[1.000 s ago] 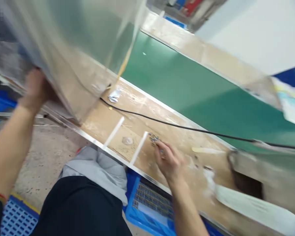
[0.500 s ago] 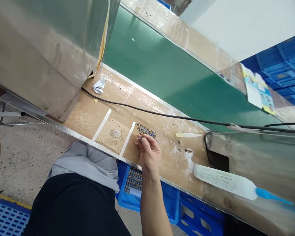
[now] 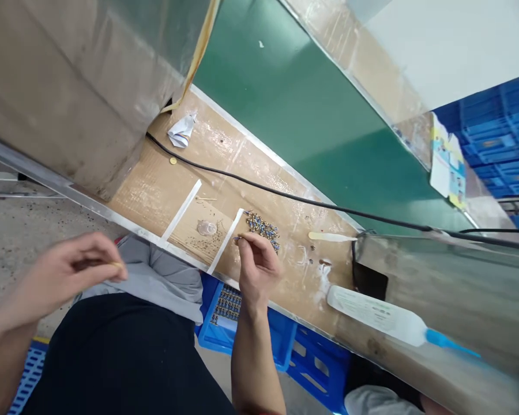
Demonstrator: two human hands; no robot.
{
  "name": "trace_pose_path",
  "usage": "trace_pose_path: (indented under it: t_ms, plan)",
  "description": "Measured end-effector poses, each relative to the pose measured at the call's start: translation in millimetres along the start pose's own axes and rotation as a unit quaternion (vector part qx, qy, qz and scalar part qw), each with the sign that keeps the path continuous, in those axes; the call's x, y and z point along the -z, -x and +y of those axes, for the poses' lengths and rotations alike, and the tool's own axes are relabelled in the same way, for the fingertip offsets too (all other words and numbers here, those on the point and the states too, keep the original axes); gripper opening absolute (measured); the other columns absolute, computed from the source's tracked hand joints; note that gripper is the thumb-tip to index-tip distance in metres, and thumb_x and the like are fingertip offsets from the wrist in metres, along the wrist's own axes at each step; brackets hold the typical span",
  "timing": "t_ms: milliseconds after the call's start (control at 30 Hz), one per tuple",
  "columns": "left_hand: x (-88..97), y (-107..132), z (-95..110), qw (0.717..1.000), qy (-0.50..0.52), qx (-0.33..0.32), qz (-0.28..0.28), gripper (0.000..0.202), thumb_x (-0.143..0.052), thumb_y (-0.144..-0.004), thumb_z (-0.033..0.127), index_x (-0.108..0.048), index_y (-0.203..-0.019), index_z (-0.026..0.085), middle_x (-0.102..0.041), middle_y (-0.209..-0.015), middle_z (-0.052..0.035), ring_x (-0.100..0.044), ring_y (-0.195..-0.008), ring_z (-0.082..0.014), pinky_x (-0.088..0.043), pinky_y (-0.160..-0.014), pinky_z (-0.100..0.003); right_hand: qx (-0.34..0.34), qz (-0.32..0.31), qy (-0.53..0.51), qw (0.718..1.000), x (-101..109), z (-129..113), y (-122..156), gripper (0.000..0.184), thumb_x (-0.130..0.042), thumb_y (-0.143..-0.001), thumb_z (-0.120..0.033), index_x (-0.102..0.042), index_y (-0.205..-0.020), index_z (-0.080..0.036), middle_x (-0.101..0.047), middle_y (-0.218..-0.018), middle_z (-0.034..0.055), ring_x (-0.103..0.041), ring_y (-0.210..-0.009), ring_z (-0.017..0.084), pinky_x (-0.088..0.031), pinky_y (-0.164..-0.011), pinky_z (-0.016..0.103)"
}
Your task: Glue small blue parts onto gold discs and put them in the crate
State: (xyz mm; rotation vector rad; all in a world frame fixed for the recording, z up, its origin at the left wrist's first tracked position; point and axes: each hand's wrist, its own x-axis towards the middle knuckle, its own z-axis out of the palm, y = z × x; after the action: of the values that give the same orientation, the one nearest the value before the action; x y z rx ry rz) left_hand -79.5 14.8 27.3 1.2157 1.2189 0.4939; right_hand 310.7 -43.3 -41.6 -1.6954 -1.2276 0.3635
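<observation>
My right hand rests on the cardboard-covered bench ledge, fingers pinched on a small piece at the near edge of a pile of little blue and metal parts. My left hand hovers over my lap, off the bench, with thumb and fingers pinched on something small and yellowish that I cannot make out. Two white tape strips frame a patch of the ledge with a clear round bit in it.
A black cable crosses the ledge beside a green conveyor belt. A metal housing stands at the left, another at the right. A white bottle with a blue tip lies near it. Blue crates sit under the bench.
My left hand has come down from the metal housing to a pinch above my lap. My right hand stays at the pile of parts. The view has swung left.
</observation>
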Motion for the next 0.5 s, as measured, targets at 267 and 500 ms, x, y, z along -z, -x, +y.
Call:
trace_pose_path:
  t_ms: [267,500]
  plan:
    - [-111.6,-70.9,-27.5,0.986,0.157,-0.045,-0.043,0.024,-0.084,-0.100,0.038,-0.086,-0.117,0.022,-0.090,-0.101,-0.0044,-0.088,-0.091,-0.0203,-0.069,-0.085,-0.028,0.142,-0.059,0.057,0.986,-19.6,-24.4,-9.9,0.020,-0.079,-0.106,-0.015,-0.087,-0.116,-0.030,-0.090,-0.114,0.0026,-0.086,-0.109,0.022,-0.069,-0.100,0.042]
    - [-121.5,-77.3,-38.1,0.987,0.125,-0.096,-0.019,0.023,-0.085,-0.103,0.034,-0.086,-0.123,0.024,-0.090,-0.103,-0.0015,-0.087,-0.092,-0.0181,-0.067,-0.088,-0.027,0.194,-0.062,0.096,0.974,-24.8,-24.2,-9.0,0.024,-0.075,-0.107,-0.010,-0.086,-0.119,-0.027,-0.089,-0.118,0.0052,-0.086,-0.110,0.022,-0.069,-0.099,0.041]
